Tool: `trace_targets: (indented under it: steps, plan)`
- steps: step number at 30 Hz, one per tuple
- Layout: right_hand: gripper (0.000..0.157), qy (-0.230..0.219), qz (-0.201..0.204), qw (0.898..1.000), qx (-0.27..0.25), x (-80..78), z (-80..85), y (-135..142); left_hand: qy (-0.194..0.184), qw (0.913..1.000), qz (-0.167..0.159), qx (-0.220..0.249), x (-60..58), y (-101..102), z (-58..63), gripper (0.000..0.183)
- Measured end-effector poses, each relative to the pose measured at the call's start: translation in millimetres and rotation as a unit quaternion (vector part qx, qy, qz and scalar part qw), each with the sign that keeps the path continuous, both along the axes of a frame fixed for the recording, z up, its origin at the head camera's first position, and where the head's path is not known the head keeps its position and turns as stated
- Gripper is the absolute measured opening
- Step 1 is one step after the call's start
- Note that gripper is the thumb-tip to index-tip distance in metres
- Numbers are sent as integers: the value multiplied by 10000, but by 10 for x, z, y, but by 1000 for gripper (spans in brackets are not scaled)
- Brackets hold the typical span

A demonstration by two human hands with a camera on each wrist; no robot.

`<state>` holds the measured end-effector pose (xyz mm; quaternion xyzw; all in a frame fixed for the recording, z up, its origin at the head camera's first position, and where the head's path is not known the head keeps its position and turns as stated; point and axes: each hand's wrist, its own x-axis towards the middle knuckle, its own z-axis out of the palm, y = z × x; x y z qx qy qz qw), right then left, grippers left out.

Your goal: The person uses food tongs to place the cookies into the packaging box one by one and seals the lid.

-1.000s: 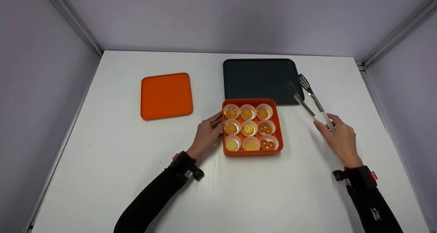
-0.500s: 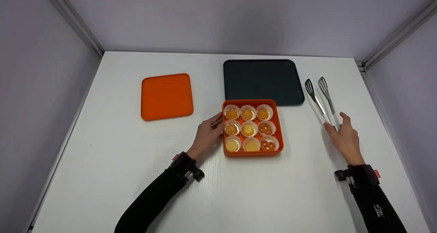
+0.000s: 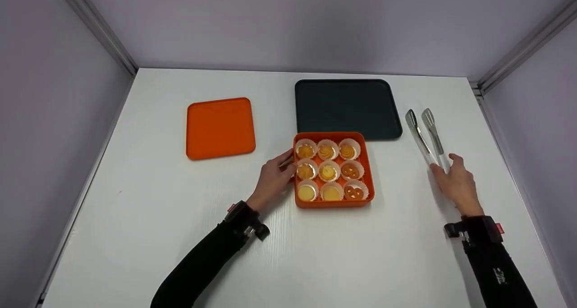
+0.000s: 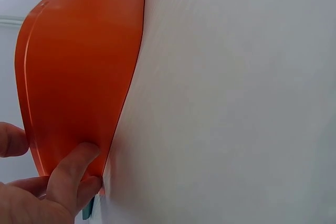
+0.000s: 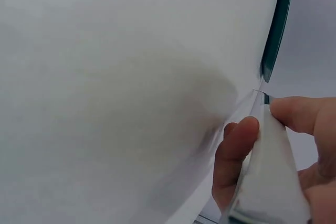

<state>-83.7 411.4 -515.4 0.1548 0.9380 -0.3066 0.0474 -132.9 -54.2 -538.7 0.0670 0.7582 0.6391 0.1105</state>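
Observation:
An orange square box [image 3: 333, 203] holds several white paper cups with small cookies, some round, some swirled, some pretzel-shaped. At its left wall my left hand [image 3: 272, 177] touches the side with its fingertips, and in the left wrist view the fingers [image 4: 71, 174] rest on the outer wall. To the right, my right hand [image 3: 457, 186] holds the white handles of a pair of metal serving tongs [image 3: 423, 139], whose slotted arms are spread apart and point away. In the right wrist view, the white handle [image 5: 273, 171] lies between thumb and fingers.
Behind the box lies a dark green tray [image 3: 347, 109], its front edge close to the box. An orange square lid or plate [image 3: 221, 128] lies to the left. Everything stands on a white table [image 3: 189, 209] with panels on the back and sides.
My right hand has moved the tongs rightward, from over the dark tray's right edge to the table beside it, and slightly nearer. The left hand and the box have stayed put.

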Motion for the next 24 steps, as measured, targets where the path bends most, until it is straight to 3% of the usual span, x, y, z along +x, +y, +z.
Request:
trace_targets:
  steps: [5, 12, 21, 24]
  plan:
    - [73, -100, 281, 9990, 340, -40, 42, -22, -86, 9999, -7, 74, 3, -2, 0, 56]
    - [59, 196, 376, 9972, 619, -61, 28, -84, -239, 9995, -18, 214, 12, -9, -3, 56]
    - [55, 350, 304, 9956, 813, -59, -51, -55, -101, 9998, -15, 168, 10, -8, -12, 56]
    - [62, 251, 324, 9959, 806, -58, -31, -32, -86, 9999, 0, 136, 2, -3, -8, 56]
